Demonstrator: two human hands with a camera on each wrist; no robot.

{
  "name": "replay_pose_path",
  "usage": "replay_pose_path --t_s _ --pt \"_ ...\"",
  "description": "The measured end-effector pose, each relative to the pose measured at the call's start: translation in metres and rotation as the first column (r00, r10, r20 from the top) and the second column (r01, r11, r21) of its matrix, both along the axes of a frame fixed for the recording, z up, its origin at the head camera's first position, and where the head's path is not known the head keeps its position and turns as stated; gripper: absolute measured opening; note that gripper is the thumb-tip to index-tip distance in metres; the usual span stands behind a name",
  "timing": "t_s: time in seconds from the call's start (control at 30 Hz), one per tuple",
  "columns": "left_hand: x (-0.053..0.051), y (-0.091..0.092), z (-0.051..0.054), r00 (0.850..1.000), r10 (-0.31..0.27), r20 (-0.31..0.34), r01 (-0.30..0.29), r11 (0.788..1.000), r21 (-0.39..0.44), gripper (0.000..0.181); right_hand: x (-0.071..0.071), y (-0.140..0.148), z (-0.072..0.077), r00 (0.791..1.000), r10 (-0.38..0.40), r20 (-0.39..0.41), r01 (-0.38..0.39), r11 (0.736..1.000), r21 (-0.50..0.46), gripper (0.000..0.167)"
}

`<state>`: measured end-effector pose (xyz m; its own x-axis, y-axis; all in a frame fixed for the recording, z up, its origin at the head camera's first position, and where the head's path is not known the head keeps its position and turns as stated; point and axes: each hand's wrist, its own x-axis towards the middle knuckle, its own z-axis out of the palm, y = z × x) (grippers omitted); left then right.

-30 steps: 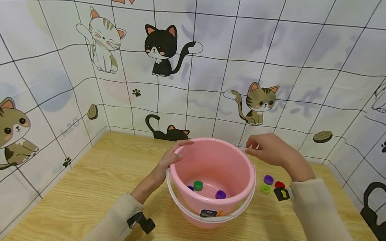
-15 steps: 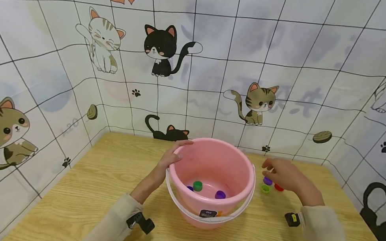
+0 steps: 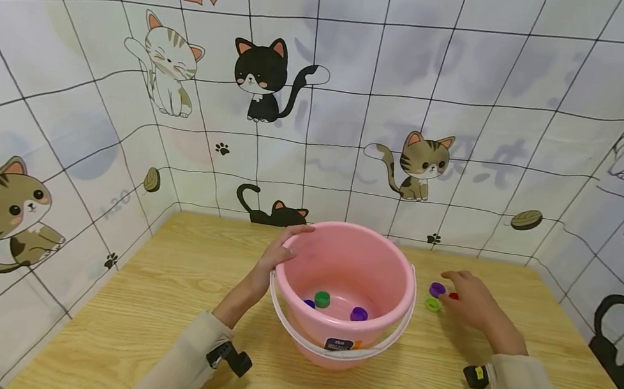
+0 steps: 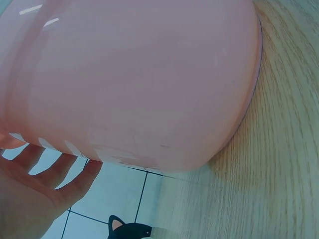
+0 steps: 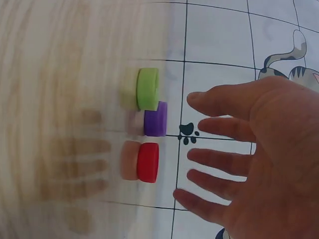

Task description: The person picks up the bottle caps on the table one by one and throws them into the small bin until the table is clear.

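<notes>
A pink bucket [image 3: 351, 257] with a white handle stands on the table. My left hand [image 3: 270, 260] holds its left rim, thumb over the edge; in the left wrist view the fingers [image 4: 75, 181] lie against the outer wall. Inside lie a green bottle cap [image 3: 322, 299], a purple cap [image 3: 359, 314] and a partly hidden blue cap [image 3: 308, 304]. To the right, my right hand [image 3: 473, 303] hovers with spread fingers, holding nothing. By it on the table are a purple cap [image 5: 156, 119], a lime green cap [image 5: 148, 88] and a red cap [image 5: 148, 162].
The wooden table [image 3: 160, 305] meets a wall covering [image 3: 343, 127] printed with cats and grid lines at the back and sides. The bucket's white handle [image 3: 337, 353] hangs down at its front.
My right hand has moved from beside the bucket's right rim rightward and down to the loose caps, its fingers spreading. The left hand stays on the rim.
</notes>
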<state>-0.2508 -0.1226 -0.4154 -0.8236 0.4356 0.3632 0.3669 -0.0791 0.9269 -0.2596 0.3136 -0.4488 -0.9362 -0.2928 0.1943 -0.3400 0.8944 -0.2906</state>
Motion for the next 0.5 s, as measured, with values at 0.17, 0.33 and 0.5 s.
replay_pose_path --t_s 0.17,0.33,0.5 --pt "0.000 0.001 0.000 1.000 0.000 -0.001 0.000 1.000 -0.006 0.058 0.003 0.003 -0.009 0.999 -0.039 0.023 0.039 0.999 0.000 0.055" --pt "0.000 0.000 0.000 1.000 0.010 -0.003 -0.010 1.000 -0.005 0.058 0.004 0.004 -0.013 0.995 -0.069 0.077 0.072 0.997 -0.036 0.056" --pt "0.001 0.000 0.001 1.000 -0.001 -0.004 0.001 1.000 0.001 0.058 0.003 0.009 -0.014 0.993 -0.079 0.091 0.082 0.996 -0.030 0.057"
